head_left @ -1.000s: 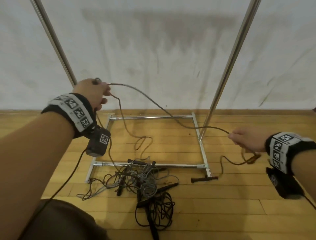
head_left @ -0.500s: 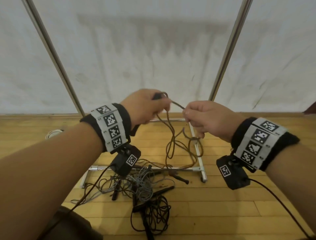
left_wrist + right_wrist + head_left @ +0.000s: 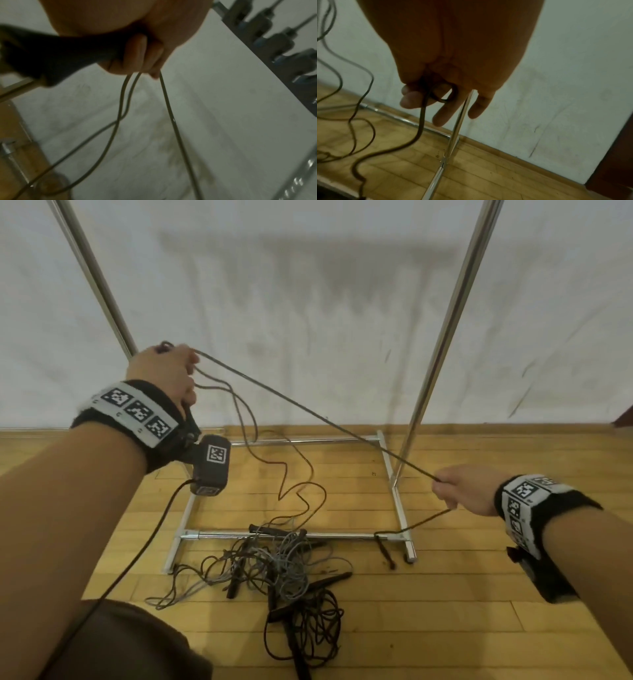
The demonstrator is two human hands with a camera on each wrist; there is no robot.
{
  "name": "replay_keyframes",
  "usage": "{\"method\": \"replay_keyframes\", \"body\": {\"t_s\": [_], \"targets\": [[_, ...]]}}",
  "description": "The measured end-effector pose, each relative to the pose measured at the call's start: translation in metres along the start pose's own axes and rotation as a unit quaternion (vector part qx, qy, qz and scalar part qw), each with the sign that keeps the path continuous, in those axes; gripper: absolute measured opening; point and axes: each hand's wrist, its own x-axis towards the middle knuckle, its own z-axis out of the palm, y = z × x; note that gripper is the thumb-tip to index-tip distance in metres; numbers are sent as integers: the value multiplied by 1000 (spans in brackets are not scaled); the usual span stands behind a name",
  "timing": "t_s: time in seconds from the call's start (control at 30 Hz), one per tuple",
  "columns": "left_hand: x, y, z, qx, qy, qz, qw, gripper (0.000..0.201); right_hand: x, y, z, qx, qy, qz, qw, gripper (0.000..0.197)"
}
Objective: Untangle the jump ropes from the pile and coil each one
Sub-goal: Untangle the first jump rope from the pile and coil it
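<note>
A brown jump rope [image 3: 308, 409] runs taut between my two hands. My left hand [image 3: 164, 371], raised at the left, grips the rope's black handle [image 3: 56, 54] along with loops of cord [image 3: 125, 94] hanging below it. My right hand [image 3: 459, 491], low at the right, pinches the rope [image 3: 423, 112]; from there the cord drops to its other black handle [image 3: 385, 549] on the floor. A tangled pile of grey and black jump ropes [image 3: 274, 570] lies on the wooden floor in front of me.
A chrome rack base [image 3: 397, 501] frames the floor behind the pile, with two upright poles [image 3: 445, 337] rising before a white wall. My knee [image 3: 130, 642] shows at the bottom left. A dark door edge [image 3: 616, 155] stands at the far right.
My hands were close together half a second ago; they have now drawn apart, the left up and left, the right down and right, pulling a length of rope taut.
</note>
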Motion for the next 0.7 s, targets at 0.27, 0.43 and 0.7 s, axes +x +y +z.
{"method": "replay_keyframes", "body": {"t_s": [0.27,0.43,0.7], "targets": [[-66,-9,50,144,-335,114,924,30,-9,-71,-34,73,46,-106,991,30],[-116,-1,85,174,-465,173,851,41,-23,-112,-49,56,66,-181,980,31],[-99,3,81,313,-349,251,847,29,-24,-109,-51,169,68,-225,957,11]]}}
